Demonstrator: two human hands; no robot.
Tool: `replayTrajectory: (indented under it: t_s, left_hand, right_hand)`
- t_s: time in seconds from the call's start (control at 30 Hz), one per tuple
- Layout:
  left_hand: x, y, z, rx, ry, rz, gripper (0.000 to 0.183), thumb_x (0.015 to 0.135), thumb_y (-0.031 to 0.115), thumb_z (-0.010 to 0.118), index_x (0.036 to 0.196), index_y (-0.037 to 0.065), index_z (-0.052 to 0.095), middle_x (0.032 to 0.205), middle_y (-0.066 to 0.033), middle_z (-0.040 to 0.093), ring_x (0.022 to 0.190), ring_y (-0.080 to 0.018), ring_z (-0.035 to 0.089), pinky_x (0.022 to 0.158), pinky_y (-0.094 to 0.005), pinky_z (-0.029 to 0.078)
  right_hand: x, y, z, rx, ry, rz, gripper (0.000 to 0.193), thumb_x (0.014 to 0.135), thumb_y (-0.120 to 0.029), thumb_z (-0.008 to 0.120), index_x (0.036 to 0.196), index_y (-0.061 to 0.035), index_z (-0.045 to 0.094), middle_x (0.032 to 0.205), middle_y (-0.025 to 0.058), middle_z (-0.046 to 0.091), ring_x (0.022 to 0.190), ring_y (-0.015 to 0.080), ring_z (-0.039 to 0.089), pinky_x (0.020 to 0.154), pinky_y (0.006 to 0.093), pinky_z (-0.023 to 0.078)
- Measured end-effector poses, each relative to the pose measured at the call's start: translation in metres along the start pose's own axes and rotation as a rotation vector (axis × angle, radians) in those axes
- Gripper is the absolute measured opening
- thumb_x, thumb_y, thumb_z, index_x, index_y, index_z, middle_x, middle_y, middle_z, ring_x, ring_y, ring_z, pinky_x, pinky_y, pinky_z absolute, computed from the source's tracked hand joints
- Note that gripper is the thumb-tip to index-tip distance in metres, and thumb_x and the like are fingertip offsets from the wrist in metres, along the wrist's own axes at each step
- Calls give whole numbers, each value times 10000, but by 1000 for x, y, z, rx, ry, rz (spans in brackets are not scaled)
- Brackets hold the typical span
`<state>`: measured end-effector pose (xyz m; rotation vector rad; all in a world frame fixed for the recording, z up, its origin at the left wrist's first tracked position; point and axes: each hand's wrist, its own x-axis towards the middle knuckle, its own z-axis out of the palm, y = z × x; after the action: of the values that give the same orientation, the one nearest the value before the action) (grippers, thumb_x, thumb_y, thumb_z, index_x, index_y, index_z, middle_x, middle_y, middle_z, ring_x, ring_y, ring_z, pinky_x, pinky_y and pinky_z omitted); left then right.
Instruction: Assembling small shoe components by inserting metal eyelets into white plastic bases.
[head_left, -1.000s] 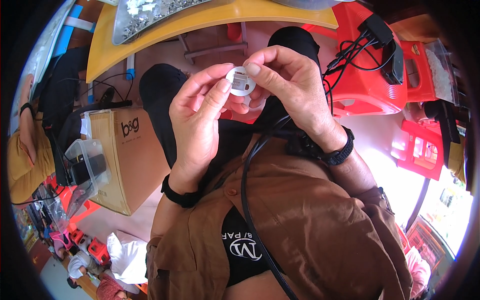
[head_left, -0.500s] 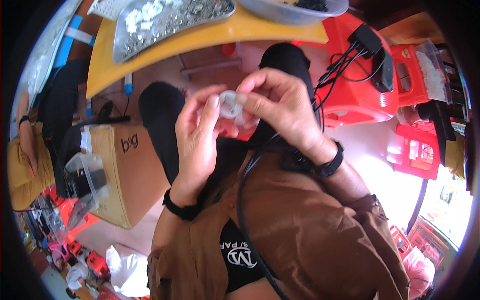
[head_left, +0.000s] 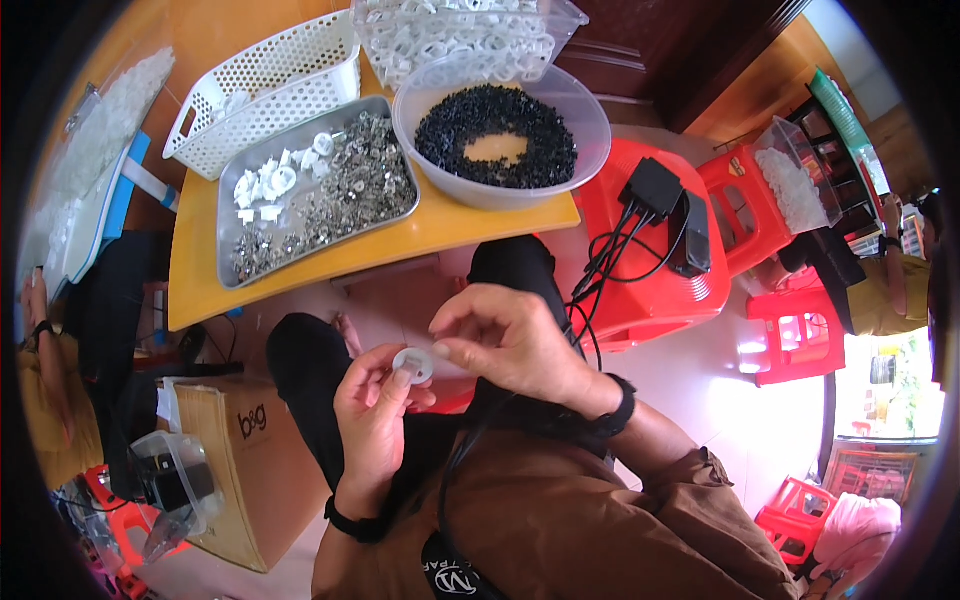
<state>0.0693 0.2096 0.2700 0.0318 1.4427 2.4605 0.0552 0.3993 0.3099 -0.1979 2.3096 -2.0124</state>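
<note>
A small round white plastic part (head_left: pixel 414 364) is pinched between the thumb and fingers of my left hand (head_left: pixel 368 412), above my lap. My right hand (head_left: pixel 522 345) is just to the right of the part, its thumb tip close to the rim. The right fingers are bent and slightly apart from the thumb, and I see nothing between them. On the table beyond, a metal tray (head_left: pixel 300 268) carries small metal pieces and white plastic parts. Beside it stands a clear round tub (head_left: pixel 455 188) with many tiny black pieces.
A white perforated basket (head_left: pixel 265 75) and a clear bin of white rings (head_left: pixel 470 40) stand behind on the yellow table (head_left: pixel 510 218). Black cables trail from a red stool (head_left: pixel 650 270) on my right. A cardboard box (head_left: pixel 255 470) is at left. Co-workers sit at both sides.
My view has lifted, bringing more of the table into sight. Both hands appear lower in the picture. The right fingers have come off the white part, which stays in my left hand.
</note>
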Motion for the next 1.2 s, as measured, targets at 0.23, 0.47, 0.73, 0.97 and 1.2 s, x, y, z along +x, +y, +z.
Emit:
replayTrajectory:
  t_s: [0.23,0.47,0.73,0.97,1.2]
  left_hand:
    - [6,2,-10,9,100,-35,292,894,94,604,1167,8,548,907,-94,635,695,-141,626,615,-251,510]
    - [9,-3,-18,-42,97,-40,298,887,110,620,1158,5,554,897,-97,645,661,-148,616,597,-254,496]
    - [11,-10,-34,-85,96,30,243,889,132,625,1107,40,575,979,-69,632,787,-156,583,671,-257,473]
    - [7,-11,-37,-40,130,102,250,885,138,630,1105,33,571,991,-79,633,817,-172,580,726,-300,476]
    - [3,-5,-32,-59,125,79,218,891,29,570,1108,23,553,1054,-93,615,973,-181,605,802,-345,532]
  right_hand:
    - [81,-34,-100,-993,347,-431,129,762,-102,667,874,-38,671,838,105,659,640,227,618,603,326,488]
    - [153,2,-144,-1239,-188,38,236,750,-131,601,961,-102,704,864,133,683,819,308,649,732,406,507]
    - [176,23,-144,-1269,-164,-84,108,718,-134,654,820,-102,672,763,92,663,788,287,648,699,392,498]
    - [164,16,-142,-1279,-197,-161,63,717,-107,649,748,-59,620,675,100,628,653,258,640,601,369,506]
    - [129,-33,-129,-689,-14,-177,136,764,-44,631,898,-28,648,691,40,623,537,86,590,449,246,490]
